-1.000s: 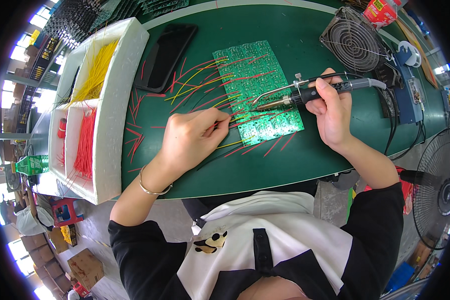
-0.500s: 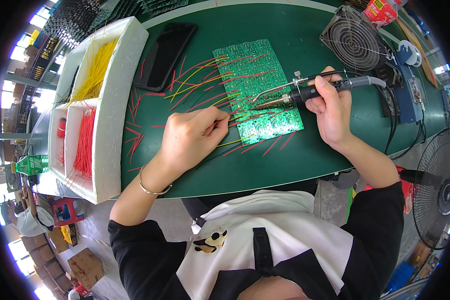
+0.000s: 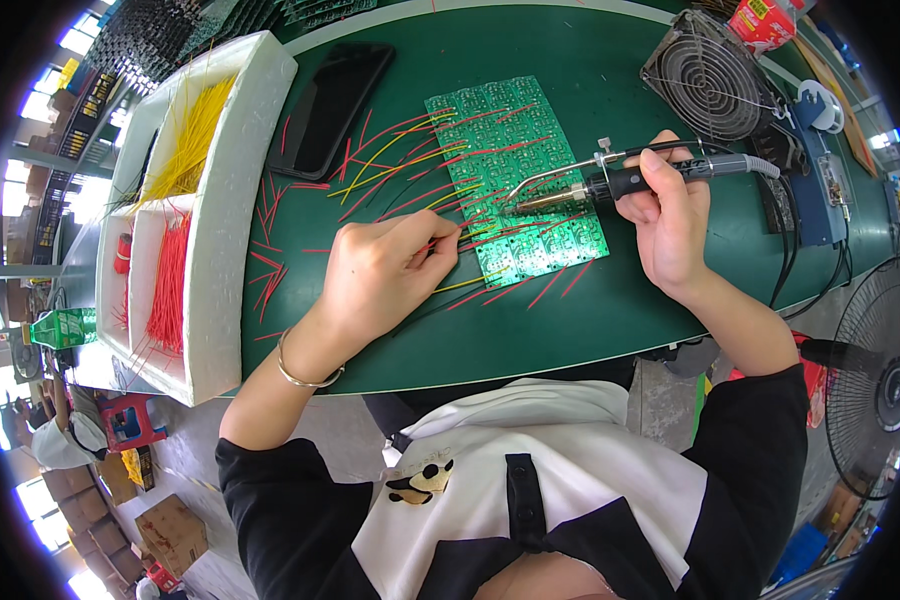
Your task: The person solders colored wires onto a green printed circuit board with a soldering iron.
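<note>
A green circuit board panel (image 3: 530, 130) lies on the green table, with red, yellow and black wires (image 3: 410, 160) sticking out from it, mostly to the left. In my right hand (image 3: 668, 215) is a soldering iron (image 3: 625, 183), gripped like a pen; a thin bent metal tube runs along it. Its tip is over the middle of the board; whether it touches cannot be made out. My left hand (image 3: 385, 270) is pinched at the board's left edge, around a thin wire whose colour the fingers mostly hide.
At the left stands a white foam box (image 3: 220, 230) with yellow and red wires in compartments. A black phone (image 3: 335, 105) and loose red wire pieces (image 3: 268, 275) lie beside it. A small metal-grilled fan (image 3: 705, 85) and a blue unit (image 3: 820, 170) with cables stand at the right.
My right hand and the soldering iron have shifted very slightly to the right. The left hand stays almost still, pinched in the same place.
</note>
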Demonstrator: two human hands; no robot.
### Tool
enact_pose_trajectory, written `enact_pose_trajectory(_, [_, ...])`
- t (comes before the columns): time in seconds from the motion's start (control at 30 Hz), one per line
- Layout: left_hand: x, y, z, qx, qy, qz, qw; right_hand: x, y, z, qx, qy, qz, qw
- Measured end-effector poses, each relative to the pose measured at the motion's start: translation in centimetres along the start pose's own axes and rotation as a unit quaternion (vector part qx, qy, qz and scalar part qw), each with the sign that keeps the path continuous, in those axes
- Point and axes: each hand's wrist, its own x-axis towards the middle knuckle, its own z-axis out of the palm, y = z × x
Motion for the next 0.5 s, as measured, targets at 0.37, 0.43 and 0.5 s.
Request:
enact_pose_trajectory(0.37, [0.06,0.07,-0.01,0.005,0.004,0.0,1.0,-0.02,0.24,-0.03,-0.013,-0.013,0.013,1.0])
enact_pose_trajectory(0.43, [0.0,-0.11,0.05,-0.005,0.004,0.012,1.0,-0.03,0.25,0.01,-0.017,-0.012,0.014,1.0])
enact_pose_trajectory(0.5, [0.0,-0.05,0.08,-0.004,0.004,0.012,1.0,-0.02,0.28,-0.01,-0.02,-0.01,0.014,1.0])
